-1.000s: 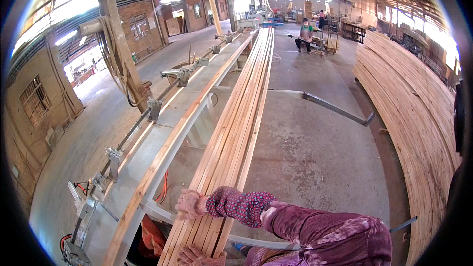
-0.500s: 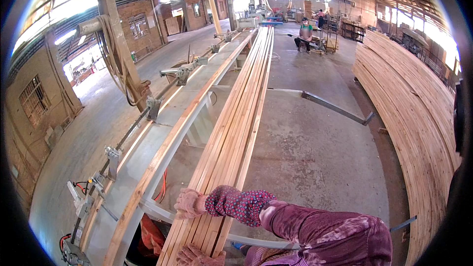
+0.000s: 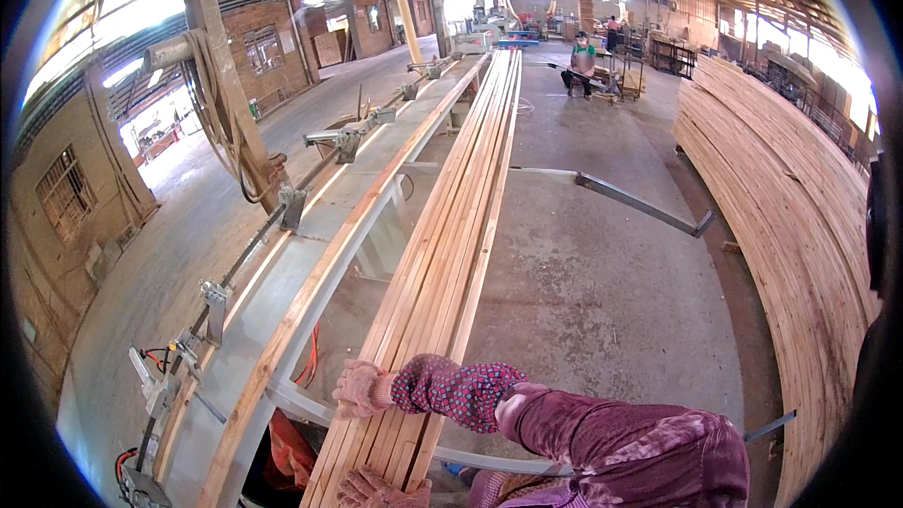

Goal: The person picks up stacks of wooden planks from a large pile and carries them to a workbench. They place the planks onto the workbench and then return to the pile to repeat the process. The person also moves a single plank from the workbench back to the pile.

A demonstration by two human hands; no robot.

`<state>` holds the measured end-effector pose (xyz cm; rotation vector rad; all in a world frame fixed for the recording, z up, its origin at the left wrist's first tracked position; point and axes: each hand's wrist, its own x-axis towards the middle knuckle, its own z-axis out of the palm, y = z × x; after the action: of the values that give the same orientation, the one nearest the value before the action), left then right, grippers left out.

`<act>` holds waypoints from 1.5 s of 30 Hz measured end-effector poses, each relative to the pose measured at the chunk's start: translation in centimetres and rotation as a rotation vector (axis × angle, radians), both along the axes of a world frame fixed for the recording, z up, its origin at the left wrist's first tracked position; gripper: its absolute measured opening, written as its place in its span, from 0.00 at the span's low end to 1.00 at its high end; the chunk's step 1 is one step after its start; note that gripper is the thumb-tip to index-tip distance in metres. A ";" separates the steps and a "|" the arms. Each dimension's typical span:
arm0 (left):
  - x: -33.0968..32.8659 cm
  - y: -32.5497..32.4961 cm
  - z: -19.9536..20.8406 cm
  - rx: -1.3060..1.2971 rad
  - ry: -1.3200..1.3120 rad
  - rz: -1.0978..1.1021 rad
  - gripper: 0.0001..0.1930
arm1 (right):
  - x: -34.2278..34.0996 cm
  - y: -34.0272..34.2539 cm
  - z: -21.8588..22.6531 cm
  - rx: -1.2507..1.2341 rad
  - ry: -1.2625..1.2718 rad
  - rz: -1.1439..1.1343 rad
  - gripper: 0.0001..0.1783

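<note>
A long bundle of narrow wooden strips [image 3: 442, 254] stretches away from me, lying side by side on metal supports. My right hand [image 3: 362, 388], in a pinkish work glove, is closed on the bundle, its fingers curled over the left side. The right sleeve crosses over the strips from the right. Nearer the lower edge, my left hand [image 3: 381, 489], gloved alike, grips the strips from above with bent fingers; its lower part is cut off by the picture's rim.
Left of the bundle runs a long metal bench [image 3: 310, 249] with clamps [image 3: 348, 139] and a wooden strip [image 3: 282, 334] along it. A large stack of boards [image 3: 781, 245] stands at right. A metal bar [image 3: 640, 204] juts over the floor between. Far off, a person [image 3: 581, 66] sits.
Both my hands and the strips keep their places. The seated person in the distance has shifted posture slightly.
</note>
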<state>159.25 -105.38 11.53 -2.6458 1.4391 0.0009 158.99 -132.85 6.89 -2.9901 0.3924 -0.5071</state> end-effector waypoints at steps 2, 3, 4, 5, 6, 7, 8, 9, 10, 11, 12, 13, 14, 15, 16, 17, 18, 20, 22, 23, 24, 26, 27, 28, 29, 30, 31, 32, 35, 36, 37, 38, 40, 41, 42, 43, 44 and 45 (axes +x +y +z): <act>0.1 0.0 0.0 -0.005 0.007 0.011 0.60 | 0.1 0.1 0.3 0.013 0.000 0.008 0.25; 0.0 0.0 0.1 -0.010 0.017 0.018 0.60 | 0.1 0.1 0.2 0.014 -0.004 0.008 0.25; 0.0 0.0 0.2 -0.016 0.027 0.025 0.60 | 0.1 0.1 0.1 0.016 -0.008 0.007 0.25; -0.1 -0.1 0.3 -0.013 0.022 0.023 0.60 | 0.1 0.0 0.0 0.020 0.004 0.000 0.25; -0.2 -0.1 0.5 -0.009 0.018 0.022 0.60 | 0.3 0.0 0.0 0.025 0.016 -0.006 0.26; -0.2 -0.1 0.6 -0.006 0.013 0.022 0.60 | 0.3 0.0 -0.1 0.029 0.029 -0.012 0.26; -0.2 -0.1 0.6 -0.003 0.012 0.018 0.60 | 0.4 0.0 -0.2 0.039 0.026 -0.013 0.26; -0.3 -0.1 0.6 -0.002 0.010 0.017 0.60 | 0.4 0.0 -0.4 0.047 0.023 -0.012 0.26; -0.3 0.0 0.7 -0.001 0.009 0.015 0.60 | 0.5 -0.1 -0.5 0.055 0.020 -0.011 0.26; -0.2 0.0 0.5 -0.011 0.004 0.007 0.60 | 0.5 -0.2 -0.7 0.056 0.007 -0.004 0.26; -0.2 0.1 0.3 -0.018 -0.001 -0.001 0.60 | 0.5 -0.3 -1.0 0.059 -0.006 0.002 0.26; -0.2 0.1 0.1 -0.026 -0.005 -0.010 0.61 | 0.5 -0.4 -1.2 0.061 -0.018 0.007 0.26; -0.3 0.1 0.1 -0.029 -0.004 -0.018 0.61 | 0.5 -0.5 -1.5 0.046 -0.017 -0.005 0.25; -0.3 0.1 0.1 -0.031 -0.004 -0.021 0.61 | 0.6 -0.4 -1.5 0.032 -0.017 -0.012 0.25; -0.2 0.1 0.1 -0.032 -0.004 -0.025 0.61 | 0.6 -0.4 -1.4 0.017 -0.016 -0.021 0.25; -0.3 0.0 0.1 -0.038 -0.004 -0.026 0.61 | 0.5 -0.5 -1.4 0.014 0.033 -0.018 0.27; -0.2 0.1 0.1 -0.043 -0.006 -0.020 0.61 | 0.3 -0.3 -0.4 0.011 0.081 -0.009 0.28; 0.0 0.2 -0.1 -0.061 -0.008 -0.015 0.61 | 0.1 0.2 1.2 0.013 0.144 0.002 0.30; 0.2 0.5 -0.2 -0.075 -0.011 -0.006 0.61 | 0.4 0.7 1.9 0.023 0.172 0.012 0.30; 0.2 0.5 -0.1 -0.083 -0.007 -0.003 0.61 | 0.4 0.6 1.8 0.041 0.155 0.010 0.30; 0.2 0.6 0.1 -0.090 -0.004 0.004 0.61 | 0.5 0.7 1.7 0.059 0.135 0.012 0.30; 0.0 0.2 0.0 -0.106 0.023 -0.009 0.60 | -0.1 0.1 1.0 0.081 0.129 -0.008 0.30; 0.0 0.1 0.0 -0.106 0.024 -0.007 0.60 | 0.0 -0.1 0.8 0.084 0.130 -0.008 0.30; -0.1 0.1 0.1 -0.105 0.024 -0.004 0.59 | 0.1 -0.2 0.6 0.088 0.131 -0.007 0.30; -0.2 0.0 0.2 -0.103 0.029 -0.005 0.59 | 0.1 -0.3 0.3 0.084 0.137 -0.010 0.30; -0.2 0.0 0.4 -0.100 0.031 0.000 0.59 | 0.2 -0.3 0.2 0.080 0.140 -0.008 0.30; -0.3 0.1 0.5 -0.098 0.033 0.003 0.58 | 0.3 -0.4 0.1 0.076 0.144 -0.007 0.30; -0.3 0.1 0.6 -0.093 0.036 0.001 0.58 | 0.3 -0.4 0.0 0.081 0.141 -0.007 0.30; -0.4 0.0 0.6 -0.072 0.036 0.008 0.59 | 0.3 -0.3 0.1 0.091 0.157 -0.015 0.31; -0.4 0.0 0.6 -0.061 0.033 0.015 0.59 | 0.4 0.0 0.5 0.090 0.180 -0.025 0.31; -0.5 0.0 0.7 -0.049 0.032 0.021 0.59 | 0.3 0.2 0.9 0.088 0.205 -0.035 0.31; -0.5 0.1 0.5 -0.041 0.039 0.032 0.60 | 0.3 0.3 1.0 0.083 0.182 -0.021 0.30; -0.2 0.2 0.1 -0.035 0.048 0.058 0.61 | 0.2 0.3 1.5 0.063 0.132 0.012 0.30; -0.1 0.3 -0.5 -0.021 0.049 0.033 0.61 | 0.2 0.2 0.7 0.073 0.087 0.022 0.29; 0.1 0.3 -1.2 -0.015 0.046 0.008 0.61 | 0.0 -0.4 -0.3 0.075 0.039 0.032 0.29; 0.4 0.5 -1.9 -0.008 0.041 -0.003 0.62 | 0.0 -0.3 -0.1 0.080 -0.011 0.056 0.28; 0.7 0.6 -2.8 -0.101 0.059 -0.041 0.62 | -0.3 -0.3 0.1 0.103 -0.036 0.083 0.28; 1.1 1.0 -3.9 -0.190 0.068 -0.062 0.62 | -0.6 0.2 1.6 0.131 -0.063 0.128 0.28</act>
<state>160.32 -104.40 7.62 -2.7732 1.6169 -0.0554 158.42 -132.63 8.48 -2.8414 0.2183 -0.5397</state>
